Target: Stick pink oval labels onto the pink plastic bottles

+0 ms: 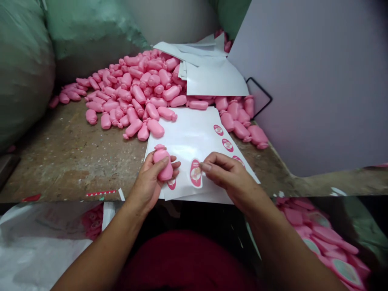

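Your left hand point(148, 182) has a full grip around a pink plastic bottle point(162, 163), right over the near edge of the white label sheet point(188, 137); your right hand point(227, 178) pinches narrow on an oval pink label point(196, 173), with more bottles point(136, 93) heaped far across the surface point(60, 161)

A pink plastic bottle point(161, 163), tilted, is held beside an oval pink label point(196, 173).
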`<state>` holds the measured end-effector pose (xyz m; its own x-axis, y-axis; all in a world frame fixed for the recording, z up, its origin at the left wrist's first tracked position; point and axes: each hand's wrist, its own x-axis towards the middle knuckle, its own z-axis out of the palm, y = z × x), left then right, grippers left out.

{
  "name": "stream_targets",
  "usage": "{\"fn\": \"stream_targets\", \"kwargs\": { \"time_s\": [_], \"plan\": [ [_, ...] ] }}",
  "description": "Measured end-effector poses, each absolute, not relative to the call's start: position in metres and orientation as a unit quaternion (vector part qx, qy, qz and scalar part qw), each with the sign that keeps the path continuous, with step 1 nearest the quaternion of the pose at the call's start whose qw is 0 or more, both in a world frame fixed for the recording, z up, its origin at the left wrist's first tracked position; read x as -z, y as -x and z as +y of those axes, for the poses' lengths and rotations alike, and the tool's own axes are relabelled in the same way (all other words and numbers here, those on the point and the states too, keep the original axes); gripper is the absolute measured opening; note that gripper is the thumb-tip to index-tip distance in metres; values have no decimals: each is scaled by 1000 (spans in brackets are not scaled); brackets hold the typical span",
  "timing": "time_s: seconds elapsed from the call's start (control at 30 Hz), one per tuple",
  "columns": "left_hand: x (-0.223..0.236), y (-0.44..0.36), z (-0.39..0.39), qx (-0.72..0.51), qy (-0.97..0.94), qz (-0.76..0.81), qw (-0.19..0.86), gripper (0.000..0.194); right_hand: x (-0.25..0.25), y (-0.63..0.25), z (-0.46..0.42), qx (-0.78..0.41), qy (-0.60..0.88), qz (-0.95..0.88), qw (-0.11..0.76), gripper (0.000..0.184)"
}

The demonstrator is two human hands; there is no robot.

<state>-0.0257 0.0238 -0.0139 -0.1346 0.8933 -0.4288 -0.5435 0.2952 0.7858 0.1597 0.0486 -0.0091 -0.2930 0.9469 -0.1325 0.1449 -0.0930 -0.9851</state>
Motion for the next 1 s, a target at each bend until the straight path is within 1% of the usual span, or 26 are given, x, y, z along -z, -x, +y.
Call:
{"fn": "stream_targets", "kwargs": {
  "time_s": [0.07,0.13,0.23,0.3,0.57,0.83,1.0],
  "plan": [
    [9,23,21,-560,-179,490,643,29,8,-158,47,-565,471,-571,364,32],
    [4,19,17,-553,-168,466,670,26,5,-155,45,-554,471,-590,352,31],
    [-3,11,10,-532,-143,427,717,34,1,-149,40,-555,466,-602,335,30],
    [-6,6,7,-525,-140,416,730,37,-1,-146,38,-566,456,-598,339,30],
    [-10,4,3,-510,-137,430,732,37,4,-145,38,-560,463,-596,342,30],
    [-8,2,3,-507,-143,437,729,41,7,-145,37,-556,469,-596,339,32],
    [-6,3,3,-503,-154,422,738,42,8,-146,39,-559,469,-595,336,32]
  ]
}}
